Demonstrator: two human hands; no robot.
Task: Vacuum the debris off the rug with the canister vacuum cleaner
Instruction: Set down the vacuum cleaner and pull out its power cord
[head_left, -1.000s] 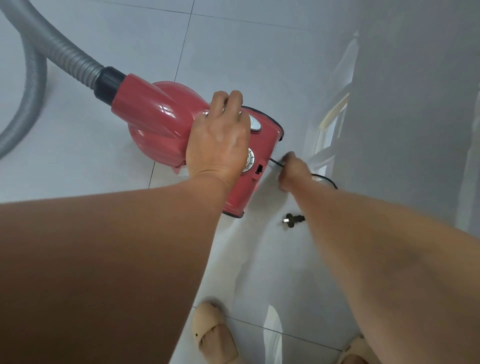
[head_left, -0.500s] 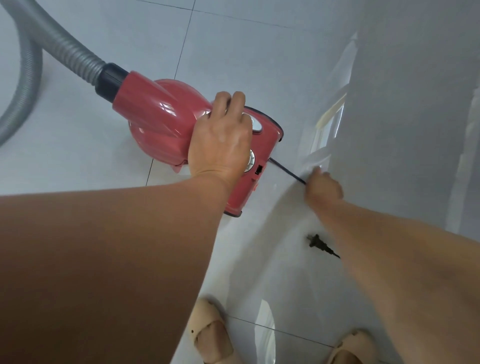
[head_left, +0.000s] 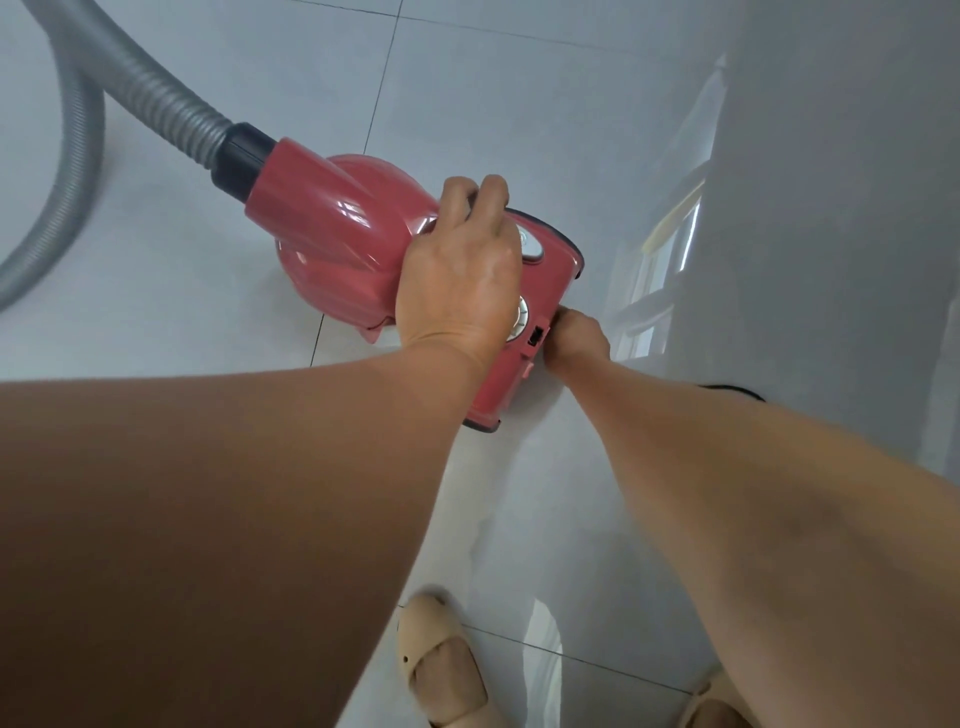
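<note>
One red vacuum (head_left: 332, 249) sits on the floor (head_left: 467, 78); my left hand (head_left: 457, 280) grips its top, my right hand (head_left: 576, 338) curls against its rear, holding what I cannot tell.

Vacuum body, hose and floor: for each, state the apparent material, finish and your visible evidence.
Vacuum body: likely moulded plastic, glossy red; bright highlights on its curves. Hose: probably flexible plastic, matt grey; fine ribbing. Floor: seemingly glazed ceramic tile; grout lines, mirror-like reflections.
</note>
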